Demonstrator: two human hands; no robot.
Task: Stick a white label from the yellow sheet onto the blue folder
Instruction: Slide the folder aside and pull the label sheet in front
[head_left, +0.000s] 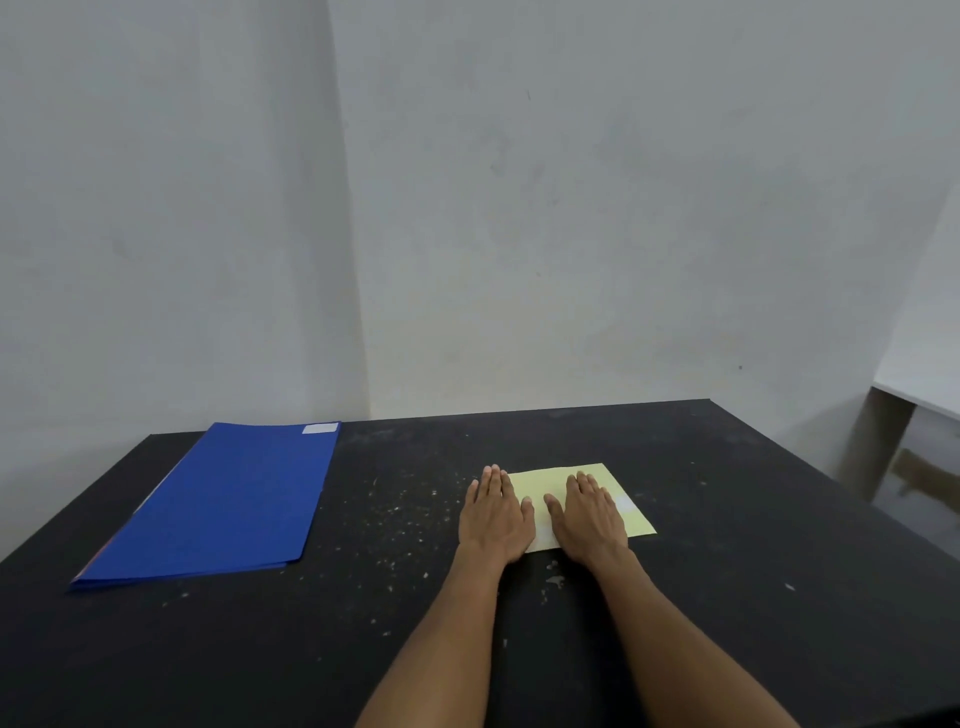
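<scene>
The blue folder (223, 501) lies flat on the left of the black table, with a small white label (320, 428) stuck at its far right corner. The yellow sheet (550, 486) lies at the table's middle right. My left hand (496, 517) rests palm down on the sheet's left edge, fingers straight and close together. Beside it my right hand (589, 517) lies flat on the sheet's middle. White label patches show on the sheet by my right hand (623, 504) and at its near edge (543, 540). Neither hand holds anything.
The black table (727, 571) carries scattered pale specks between the folder and the sheet. Grey walls stand close behind the far edge. At the right, beyond the table, a white shelf on a wooden leg (883, 441) stands.
</scene>
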